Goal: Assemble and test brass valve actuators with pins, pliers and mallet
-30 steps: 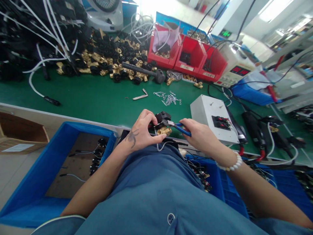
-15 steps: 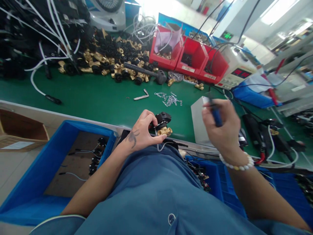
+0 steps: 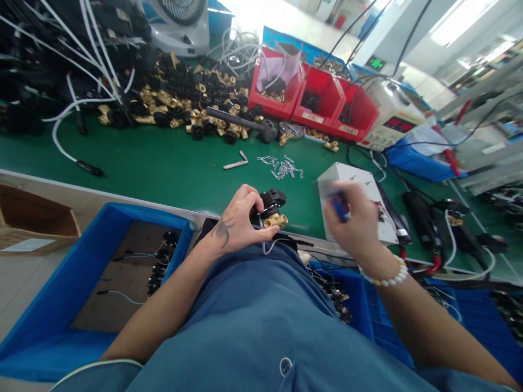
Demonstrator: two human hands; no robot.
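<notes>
My left hand (image 3: 243, 218) is closed around a brass valve body (image 3: 275, 220) with a black plastic head (image 3: 273, 198) on top. A thin grey cable (image 3: 267, 247) hangs from it, over my lap at the bench edge. To the right, my right hand (image 3: 355, 220) is closed on a blue-handled tool (image 3: 340, 207), smeared by motion, its tip too blurred to make out. That hand is in front of a white box (image 3: 370, 190) with small metal parts on its top. Beyond my left hand, small metal clips (image 3: 287, 167) lie in a pile near a bent metal piece (image 3: 236, 163).
Brass fittings with black caps (image 3: 163, 103) are heaped at the back left, with a black mallet (image 3: 265, 129) beside them. Red bins (image 3: 314, 117) and a power unit (image 3: 394, 117) line the back. A blue crate (image 3: 36, 326) stands below the bench at left.
My right hand has moved left and slightly down with the blue-handled tool, uncovering more of the white box top. My left hand and the valve stay in place.
</notes>
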